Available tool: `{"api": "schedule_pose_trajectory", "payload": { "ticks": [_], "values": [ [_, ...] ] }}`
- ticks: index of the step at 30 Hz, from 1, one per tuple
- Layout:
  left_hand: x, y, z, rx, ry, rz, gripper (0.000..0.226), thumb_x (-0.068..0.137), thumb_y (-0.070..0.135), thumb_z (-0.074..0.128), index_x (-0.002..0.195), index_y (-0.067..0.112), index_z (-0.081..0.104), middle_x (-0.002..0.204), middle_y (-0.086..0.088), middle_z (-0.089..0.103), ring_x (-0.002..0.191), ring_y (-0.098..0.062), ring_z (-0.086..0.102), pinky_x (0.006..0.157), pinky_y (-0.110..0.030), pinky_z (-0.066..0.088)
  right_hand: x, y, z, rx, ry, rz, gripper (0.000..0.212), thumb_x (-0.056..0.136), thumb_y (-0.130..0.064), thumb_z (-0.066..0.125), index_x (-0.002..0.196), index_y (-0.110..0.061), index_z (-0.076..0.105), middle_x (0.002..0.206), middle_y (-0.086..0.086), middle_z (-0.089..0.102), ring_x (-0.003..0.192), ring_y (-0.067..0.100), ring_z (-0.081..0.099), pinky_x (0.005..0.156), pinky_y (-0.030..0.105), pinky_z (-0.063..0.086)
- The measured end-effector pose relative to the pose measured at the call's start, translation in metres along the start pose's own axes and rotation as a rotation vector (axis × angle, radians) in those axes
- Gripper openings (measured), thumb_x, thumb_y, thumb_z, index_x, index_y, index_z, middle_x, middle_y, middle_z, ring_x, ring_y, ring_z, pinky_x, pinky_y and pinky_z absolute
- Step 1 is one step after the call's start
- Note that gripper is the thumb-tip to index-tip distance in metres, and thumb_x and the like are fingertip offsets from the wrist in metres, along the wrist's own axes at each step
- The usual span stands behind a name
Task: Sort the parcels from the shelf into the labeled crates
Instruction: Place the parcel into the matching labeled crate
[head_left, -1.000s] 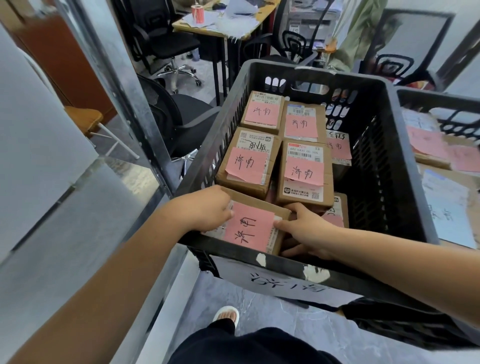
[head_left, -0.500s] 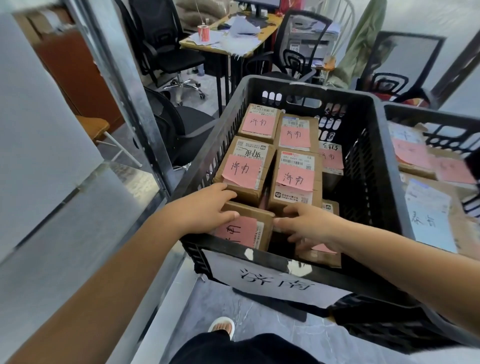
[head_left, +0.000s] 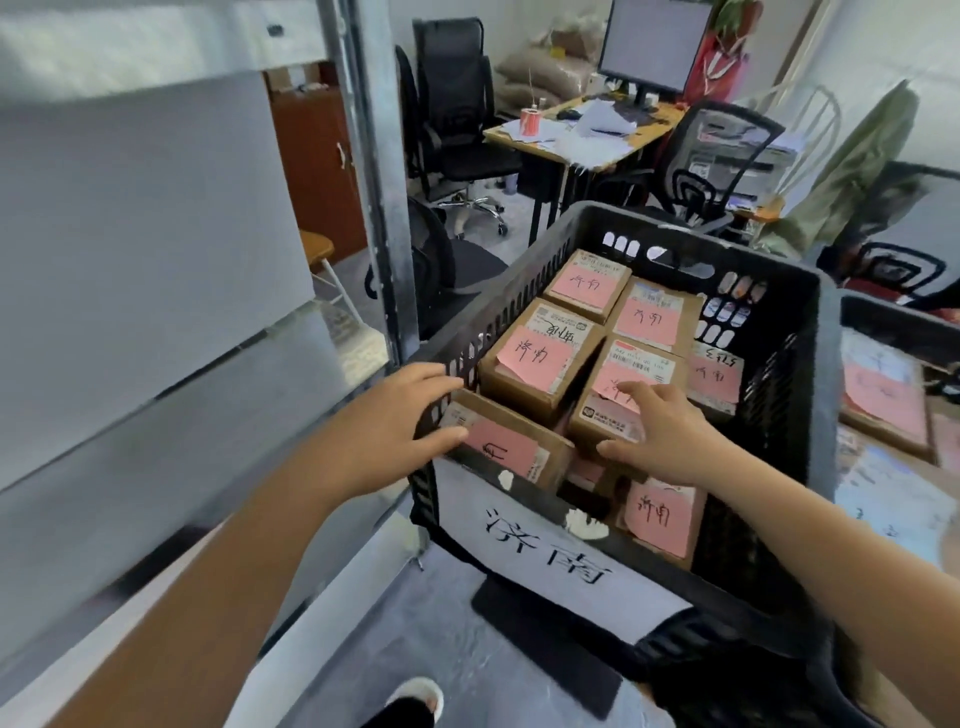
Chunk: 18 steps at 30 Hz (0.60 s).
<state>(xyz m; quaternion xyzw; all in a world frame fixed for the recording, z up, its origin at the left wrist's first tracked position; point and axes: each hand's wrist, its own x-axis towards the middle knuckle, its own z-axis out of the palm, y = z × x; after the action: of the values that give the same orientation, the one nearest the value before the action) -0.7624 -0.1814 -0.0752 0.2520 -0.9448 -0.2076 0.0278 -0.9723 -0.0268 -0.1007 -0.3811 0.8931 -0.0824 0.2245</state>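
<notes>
Office desk (head_left: 571, 143) behind black crate (head_left: 826, 364). L hand (head_left: 400, 410) open, fingers spread, thumb on near parcel (head_left: 514, 441) just right of it. R hand (head_left: 660, 436) open, fingers straight over mid parcel (head_left: 631, 366) ahead.

Non-task stuff in the background: black high-back office chair (head_left: 457, 119) stood beside a wooden counter (head_left: 655, 127). On it were scattered white papers (head_left: 597, 130), a red cylindrical roll (head_left: 530, 120) and a dark-framed monitor (head_left: 657, 44). Tan sacks (head_left: 550, 73) were piled behind it. Black mesh-back chair (head_left: 727, 156) sat right of the counter, olive-green cloth (head_left: 857, 171) hung further right. Brown wooden cabinet (head_left: 317, 166) was at left. Grey marbled floor (head_left: 415, 639) below, with a white shoe (head_left: 415, 696) at the bottom edge.
</notes>
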Motion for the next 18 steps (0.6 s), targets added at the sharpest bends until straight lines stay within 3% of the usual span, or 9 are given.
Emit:
{"api": "schedule_pose_trajectory", "payload": {
  "ticks": [3,6,10,14,18],
  "values": [
    [-0.026,-0.006,-0.005,-0.026,0.087,-0.033,0.055,0.091,0.039,0.051,0.142,0.027,0.034,0.151,0.010,0.026,0.137,-0.006,0.025,0.103,-0.014,0.017,0.018,0.005,0.004,0.011,-0.155,0.091,0.088,0.085,-0.045,0.062,0.150,-0.020,0.008,0.153,0.022,0.014,0.138,0.039,0.023,0.111,0.043,0.027],
    [-0.053,-0.017,-0.010,-0.048,0.130,-0.054,0.054,0.091,0.040,0.051,0.141,0.027,0.036,0.149,0.010,0.030,0.135,-0.005,0.029,0.102,-0.014,0.018,0.025,-0.005,0.011,-0.040,-0.134,0.067,0.083,0.083,-0.046,0.064,0.148,-0.020,0.018,0.148,0.021,0.025,0.132,0.038,0.034,0.106,0.042,0.033],
    [-0.089,-0.035,-0.018,-0.068,0.194,-0.122,0.054,0.091,0.038,0.052,0.141,0.025,0.036,0.147,0.009,0.032,0.132,-0.006,0.032,0.097,-0.012,0.020,0.021,-0.018,0.016,-0.136,-0.142,0.053,0.072,0.085,-0.044,0.062,0.145,-0.026,0.027,0.146,0.019,0.028,0.132,0.036,0.031,0.109,0.045,0.029],
    [-0.131,-0.051,-0.027,-0.074,0.217,-0.174,0.052,0.092,0.036,0.051,0.140,0.022,0.037,0.145,0.007,0.034,0.130,-0.007,0.035,0.091,-0.007,0.020,0.005,-0.037,0.011,-0.086,-0.068,0.051,0.070,0.086,-0.041,0.062,0.145,-0.022,0.029,0.142,0.020,0.033,0.127,0.035,0.038,0.107,0.047,0.036],
    [-0.188,-0.074,-0.034,-0.036,0.247,-0.260,0.055,0.092,0.038,0.049,0.142,0.020,0.035,0.148,0.005,0.029,0.134,-0.009,0.031,0.098,-0.011,0.020,-0.030,-0.088,0.005,-0.012,0.093,-0.116,0.070,0.086,-0.038,0.063,0.144,-0.020,0.030,0.146,0.017,0.036,0.129,0.036,0.040,0.107,0.048,0.035]
  ]
}}
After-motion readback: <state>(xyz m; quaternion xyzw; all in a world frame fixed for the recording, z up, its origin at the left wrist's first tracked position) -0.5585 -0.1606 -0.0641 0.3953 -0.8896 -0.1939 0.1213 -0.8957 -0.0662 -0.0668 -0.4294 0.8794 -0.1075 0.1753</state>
